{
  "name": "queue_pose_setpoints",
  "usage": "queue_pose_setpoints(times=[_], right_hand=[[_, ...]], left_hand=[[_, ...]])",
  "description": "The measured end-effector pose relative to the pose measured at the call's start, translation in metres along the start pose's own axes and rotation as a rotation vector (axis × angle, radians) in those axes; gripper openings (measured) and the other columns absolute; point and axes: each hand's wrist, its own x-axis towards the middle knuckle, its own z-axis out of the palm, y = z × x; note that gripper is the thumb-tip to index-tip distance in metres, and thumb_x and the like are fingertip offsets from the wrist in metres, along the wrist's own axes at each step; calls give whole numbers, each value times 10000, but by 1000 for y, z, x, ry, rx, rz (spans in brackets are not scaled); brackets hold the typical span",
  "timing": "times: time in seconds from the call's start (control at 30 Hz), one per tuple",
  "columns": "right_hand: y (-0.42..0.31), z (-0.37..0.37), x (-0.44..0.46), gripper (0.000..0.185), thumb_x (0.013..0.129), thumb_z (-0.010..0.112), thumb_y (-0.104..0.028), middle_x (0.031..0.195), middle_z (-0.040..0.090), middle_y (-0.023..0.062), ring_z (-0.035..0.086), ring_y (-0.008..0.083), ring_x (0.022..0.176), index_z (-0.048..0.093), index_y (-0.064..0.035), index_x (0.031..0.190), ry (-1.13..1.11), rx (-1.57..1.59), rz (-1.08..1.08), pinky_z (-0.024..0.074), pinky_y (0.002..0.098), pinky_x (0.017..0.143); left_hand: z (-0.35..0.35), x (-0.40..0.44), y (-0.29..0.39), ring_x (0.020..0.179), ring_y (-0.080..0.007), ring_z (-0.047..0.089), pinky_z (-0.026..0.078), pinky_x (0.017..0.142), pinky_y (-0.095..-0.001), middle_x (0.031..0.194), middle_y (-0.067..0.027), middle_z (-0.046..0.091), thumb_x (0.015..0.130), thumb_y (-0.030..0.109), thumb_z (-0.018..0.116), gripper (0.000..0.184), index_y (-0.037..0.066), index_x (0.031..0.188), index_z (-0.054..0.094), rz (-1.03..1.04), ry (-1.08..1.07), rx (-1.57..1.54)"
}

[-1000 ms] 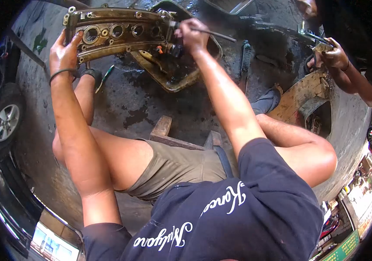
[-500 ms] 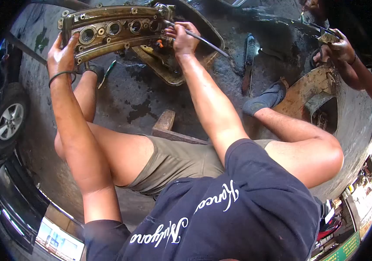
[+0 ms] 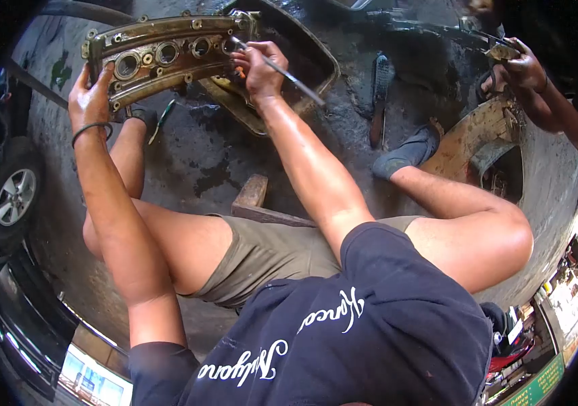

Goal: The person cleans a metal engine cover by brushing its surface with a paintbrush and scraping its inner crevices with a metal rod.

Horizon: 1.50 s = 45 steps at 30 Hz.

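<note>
An oily engine valve cover (image 3: 180, 71) with a row of round holes is held up, tilted, over a dark tray. My left hand (image 3: 90, 101) is closed around its left end, thumb on the near side. Near the right end of the cover, my right hand (image 3: 262, 71) grips a thin grey rod-like tool (image 3: 297, 82). The tool's far tip points into the cover by the rightmost hole; what kind of tip it has is too small to tell. A small orange piece (image 3: 239, 72) shows beside my right fingers.
The black tray (image 3: 333, 57) sits on the wet floor, with a metal part (image 3: 224, 95) in it. A green-handled tool (image 3: 162, 122) lies left, a brush (image 3: 381, 78) right. A wooden stool (image 3: 253, 193) is under me. Another person's hand (image 3: 525, 68) holds a part at right.
My right hand and the rod-like tool have moved left along the valve cover. The cover and my left hand have shifted slightly left in view.
</note>
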Motion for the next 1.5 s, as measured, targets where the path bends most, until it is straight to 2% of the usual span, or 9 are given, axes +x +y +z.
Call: queue_pose_setpoints(times=[0.13,0.47,0.8,1.07,1.2,1.27,1.3,1.33,1.5], right_hand=[[-12,-7,9,74,909,567,-11,809,694,164,730,219,733,627,30,928,156,-38,-7,621,302,630],[-47,-41,26,143,873,618,-97,675,708,114,717,166,598,707,14,853,-279,-708,28,576,293,523],[-43,-45,33,150,886,604,-65,669,699,120,710,180,570,674,37,800,-173,-496,139,561,282,473],[-54,-56,2,140,864,633,-136,701,718,112,708,184,588,706,-25,816,-343,-778,3,561,321,549],[-58,-50,-19,111,828,658,-163,711,685,142,707,283,663,688,-58,811,-192,-941,-421,540,365,595],[-33,-70,-35,85,832,669,-156,739,683,127,698,272,657,682,-72,825,-449,-988,-633,551,363,607],[-37,-81,-45,102,844,655,-145,816,683,167,704,324,766,684,-49,860,-584,-928,-80,559,388,668],[-32,-79,-44,114,851,644,-154,800,675,166,690,350,751,683,-48,870,-632,-1092,-543,554,416,666],[-34,-83,-62,71,855,637,-129,845,671,129,678,334,779,674,-91,902,-680,-1188,-509,555,412,693]], left_hand=[[-3,-6,9,908,-123,628,494,814,-257,1086,-91,707,882,267,768,548,-34,1311,607,-3,-49,-81],[-1,-12,14,967,-127,636,488,878,-274,1125,-123,714,840,314,792,618,-64,1293,607,39,9,178],[-1,-1,-3,976,-151,645,494,874,-277,1140,-122,709,837,318,799,686,-35,1373,556,54,44,115],[1,-10,11,1037,-170,621,470,917,-285,1199,-106,682,857,378,782,696,0,1394,553,-60,15,83],[1,-9,15,1084,-180,606,464,934,-294,1259,-131,656,851,376,788,756,-15,1432,502,-47,30,94],[3,-10,16,1064,-181,647,472,941,-294,1222,-139,694,823,356,788,707,-25,1373,560,2,61,101],[5,-3,6,1082,-185,642,468,953,-297,1238,-150,684,818,348,791,728,-35,1385,541,-7,74,56],[3,6,4,1091,-182,636,468,955,-299,1249,-164,675,811,341,797,751,-33,1402,523,12,57,122],[0,11,0,1084,-173,635,470,947,-301,1239,-150,682,804,332,812,730,-20,1387,550,-26,26,113]])
